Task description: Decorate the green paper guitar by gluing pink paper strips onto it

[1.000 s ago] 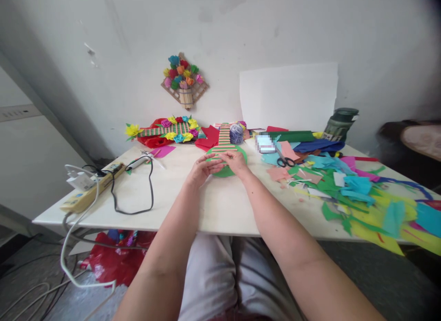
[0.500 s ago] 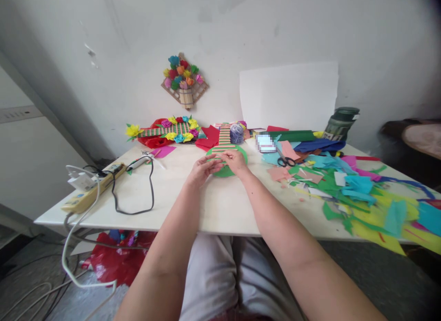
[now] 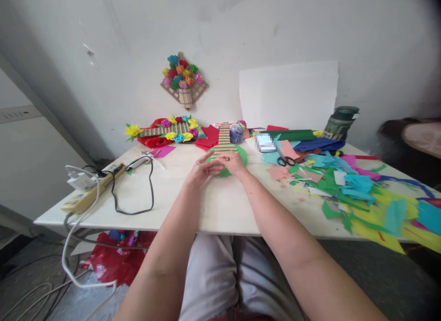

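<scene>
Both hands meet over a round green disc [image 3: 242,154] on the table. Across its far part run pale and reddish stripes, and a striped strip [image 3: 224,136] reaches back from it. My left hand [image 3: 201,169] lies at the disc's left edge, its fingers stretched toward the other hand. My right hand [image 3: 234,163] is closed in a pinch over the disc, fingertips against the left fingers. Anything in that pinch is too small or hidden to name. Behind the disc, beside the strip, rests a ball of purple-grey yarn [image 3: 236,133].
Scissors [image 3: 285,161] lie among coloured paper scraps [image 3: 358,187] on the right, with a dark green bottle [image 3: 341,123] behind. A power strip [image 3: 93,187] and a black cable [image 3: 132,213] occupy the left. A flower-decorated striped piece [image 3: 177,129] sits at the back.
My hands have shifted only slightly; the right fingertips sit a little lower and the left fingers have moved a bit. Both remain over the green disc.
</scene>
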Motion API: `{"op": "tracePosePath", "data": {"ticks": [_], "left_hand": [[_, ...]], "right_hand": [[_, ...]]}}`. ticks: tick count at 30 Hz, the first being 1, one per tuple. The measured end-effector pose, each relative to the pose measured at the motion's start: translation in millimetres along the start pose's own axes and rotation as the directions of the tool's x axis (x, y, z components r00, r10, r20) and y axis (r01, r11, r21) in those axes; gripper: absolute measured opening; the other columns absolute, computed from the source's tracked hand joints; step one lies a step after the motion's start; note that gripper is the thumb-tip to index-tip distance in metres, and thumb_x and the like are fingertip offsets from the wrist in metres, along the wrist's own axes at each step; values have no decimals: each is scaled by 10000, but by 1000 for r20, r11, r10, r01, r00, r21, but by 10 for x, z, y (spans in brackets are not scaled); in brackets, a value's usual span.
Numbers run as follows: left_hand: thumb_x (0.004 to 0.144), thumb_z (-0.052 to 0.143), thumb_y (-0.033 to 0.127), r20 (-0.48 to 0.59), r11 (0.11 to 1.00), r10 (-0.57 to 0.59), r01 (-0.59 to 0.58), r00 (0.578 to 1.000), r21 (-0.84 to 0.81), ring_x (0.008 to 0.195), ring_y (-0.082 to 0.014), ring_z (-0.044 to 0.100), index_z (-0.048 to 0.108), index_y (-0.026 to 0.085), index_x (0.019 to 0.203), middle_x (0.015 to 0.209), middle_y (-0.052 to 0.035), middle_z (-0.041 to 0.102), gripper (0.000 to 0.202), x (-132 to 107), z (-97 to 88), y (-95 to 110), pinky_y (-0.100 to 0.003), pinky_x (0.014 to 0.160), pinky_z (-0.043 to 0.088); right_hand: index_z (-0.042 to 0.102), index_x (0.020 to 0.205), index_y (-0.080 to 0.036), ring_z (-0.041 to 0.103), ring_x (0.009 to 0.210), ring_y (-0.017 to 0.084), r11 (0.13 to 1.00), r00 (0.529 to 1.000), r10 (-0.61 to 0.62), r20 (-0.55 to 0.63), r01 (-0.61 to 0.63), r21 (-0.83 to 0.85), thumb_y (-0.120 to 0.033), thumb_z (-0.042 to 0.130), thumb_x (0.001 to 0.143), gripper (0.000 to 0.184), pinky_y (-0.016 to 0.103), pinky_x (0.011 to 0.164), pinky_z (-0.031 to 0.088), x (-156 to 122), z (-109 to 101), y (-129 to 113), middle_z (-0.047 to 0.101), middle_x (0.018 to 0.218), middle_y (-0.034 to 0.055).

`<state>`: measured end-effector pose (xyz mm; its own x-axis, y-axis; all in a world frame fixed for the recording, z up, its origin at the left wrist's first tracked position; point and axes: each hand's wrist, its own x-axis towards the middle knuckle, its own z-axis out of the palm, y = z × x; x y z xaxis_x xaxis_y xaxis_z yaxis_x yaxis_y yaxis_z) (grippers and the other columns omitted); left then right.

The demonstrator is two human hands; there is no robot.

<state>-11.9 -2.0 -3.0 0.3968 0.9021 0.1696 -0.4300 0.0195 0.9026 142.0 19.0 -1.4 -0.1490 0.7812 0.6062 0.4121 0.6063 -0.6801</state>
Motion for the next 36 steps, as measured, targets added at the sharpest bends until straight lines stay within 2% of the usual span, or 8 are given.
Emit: {"op": "tracePosePath", "data": {"ticks": [5, 9, 15, 20, 25, 31, 34, 36], "left_hand": [[739, 615, 190, 15, 996, -62, 61, 998, 62, 734, -225, 672, 352, 136, 1323, 978, -168, 667, 644, -23, 22, 16, -270, 579, 528], [726, 643, 214, -32, 994, -40, 44, 999, 104, 682, -196, 671, 406, 127, 1282, 969, -158, 670, 610, -29, 39, 16, -258, 586, 523], [685, 693, 262, -106, 981, 21, -1, 994, 193, 623, -157, 658, 485, 121, 1211, 904, -123, 684, 583, 6, 5, -26, -227, 557, 511], [640, 728, 259, -134, 972, 50, -18, 990, 233, 584, -138, 643, 510, 112, 1182, 815, -86, 690, 603, 29, -11, -47, -220, 540, 499], [609, 745, 257, -142, 964, 64, -24, 988, 266, 554, -126, 628, 507, 105, 1184, 715, -43, 682, 640, 32, 26, -32, -218, 531, 484], [606, 749, 269, -111, 966, 11, 19, 994, 259, 552, -135, 625, 523, 108, 1181, 696, -53, 678, 639, 30, 42, -25, -235, 539, 487], [626, 738, 275, -86, 975, -18, 37, 996, 219, 573, -153, 637, 534, 106, 1168, 759, -88, 687, 603, 15, 28, -26, -242, 537, 491], [655, 719, 273, -81, 981, -17, 33, 997, 194, 592, -155, 645, 533, 116, 1167, 836, -112, 689, 567, 7, 19, -28, -238, 538, 494]], "right_hand": [[609, 664, -177, 584, 674, 150, 943, 977, 200, -72, -172, 285, -357, 553, 738, 202, 257, 605, 457, -8, -54, -54, 642, 695, 16], [581, 673, -172, 502, 558, 96, 901, 970, 218, -111, -157, 403, -395, 521, 744, 242, 219, 536, 414, -9, -143, -131, 604, 674, -2], [573, 604, -144, 376, 428, 51, 883, 973, 191, 127, -227, 412, -408, 557, 711, 285, 207, 443, 308, -26, -135, -195, 545, 555, -23], [566, 610, -141, 315, 396, 35, 818, 932, 258, 255, -351, 455, -390, 630, 646, 260, 191, 404, 226, -58, -93, -221, 440, 438, -70], [565, 636, -136, 314, 380, 30, 714, 873, 363, 326, -485, 506, -345, 676, 599, 240, 184, 358, 165, -58, -111, -193, 473, 456, -60], [523, 607, -148, 344, 376, 34, 616, 827, 272, 491, -542, 572, -330, 675, 614, 237, 166, 341, 186, -64, -151, -196, 434, 445, -61], [490, 615, -159, 351, 388, 34, 553, 838, 207, 505, -526, 646, -335, 679, 618, 258, 168, 342, 216, -64, -183, -235, 447, 497, -57], [442, 609, -173, 356, 397, 33, 500, 877, 193, 439, -473, 725, -344, 678, 629, 292, 171, 360, 266, -51, -229, -250, 442, 525, -64]]}}
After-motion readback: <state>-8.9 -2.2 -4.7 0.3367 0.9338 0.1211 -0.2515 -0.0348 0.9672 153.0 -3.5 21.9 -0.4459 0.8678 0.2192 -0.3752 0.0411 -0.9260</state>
